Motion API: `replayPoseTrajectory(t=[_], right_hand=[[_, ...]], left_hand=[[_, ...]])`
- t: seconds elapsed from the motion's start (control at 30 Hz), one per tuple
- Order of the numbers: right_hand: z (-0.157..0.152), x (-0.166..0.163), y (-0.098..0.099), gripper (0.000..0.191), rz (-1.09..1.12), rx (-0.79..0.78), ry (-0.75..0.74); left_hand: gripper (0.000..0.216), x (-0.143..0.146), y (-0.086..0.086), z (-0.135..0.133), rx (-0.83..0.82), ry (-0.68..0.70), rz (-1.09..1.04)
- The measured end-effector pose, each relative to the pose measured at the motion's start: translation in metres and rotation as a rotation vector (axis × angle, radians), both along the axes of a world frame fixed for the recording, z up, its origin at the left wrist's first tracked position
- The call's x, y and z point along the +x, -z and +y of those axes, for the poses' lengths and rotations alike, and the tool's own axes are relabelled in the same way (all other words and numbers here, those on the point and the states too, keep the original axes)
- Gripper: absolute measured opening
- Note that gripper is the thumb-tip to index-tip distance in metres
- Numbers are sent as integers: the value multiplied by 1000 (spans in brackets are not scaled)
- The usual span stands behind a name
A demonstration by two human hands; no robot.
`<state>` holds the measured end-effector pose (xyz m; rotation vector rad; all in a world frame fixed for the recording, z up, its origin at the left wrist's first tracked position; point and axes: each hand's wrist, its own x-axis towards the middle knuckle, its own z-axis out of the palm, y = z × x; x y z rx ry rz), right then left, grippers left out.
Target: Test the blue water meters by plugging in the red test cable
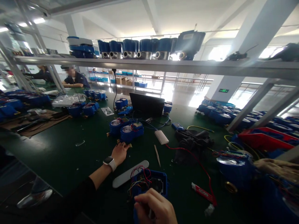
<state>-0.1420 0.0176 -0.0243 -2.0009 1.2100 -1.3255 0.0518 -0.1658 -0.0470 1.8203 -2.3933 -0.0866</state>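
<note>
Nearest the camera, the right hand [155, 207] is curled over the open blue meter housing [149, 183] with its loose coloured wires [140, 177]; whether anything is pinched cannot be told. Farther out and to the left, the left hand [119, 153] is stretched forward, fingers loosely open, touching the brass fitting [123, 143] of the blue water meter [132, 131], which lies straight ahead of it.

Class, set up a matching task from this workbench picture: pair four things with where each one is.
Things:
1. left hand
2. right hand
3. laptop
4. red tray

Places:
A. far right of the bench
B. on the open blue housing with coloured wires
C. behind the blue meters, mid-bench
D. reaching to the nearest blue meter

Pairs: 1-D, 2-B, 3-C, 4-A
</note>
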Motion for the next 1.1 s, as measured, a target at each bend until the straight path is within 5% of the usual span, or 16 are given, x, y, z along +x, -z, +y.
replayPoseTrajectory(t=[0.17,0.3,0.5,0.7,0.83,0.9,1.03,1.1], right_hand=[[13,-14,-2,18,-144,124,14],[25,-26,-3,28,-284,165,50],[25,-29,-7,27,-318,185,-9],[41,-43,-4,32,-492,46,-26],[59,-87,5,24,-263,-9,288],[73,-125,15,25,-6,146,528],[112,-220,53,90,441,747,801],[132,-263,79,104,565,878,826]], left_hand=[[39,5,-23,25,-38,-29,165],[37,6,-35,78,-30,10,323],[24,-10,-23,162,112,113,743],[18,-31,-8,173,72,125,897],[22,-26,-9,167,31,116,922],[23,-18,-12,165,44,95,924],[17,-6,-26,166,138,102,928],[15,-5,-36,168,177,118,938]])
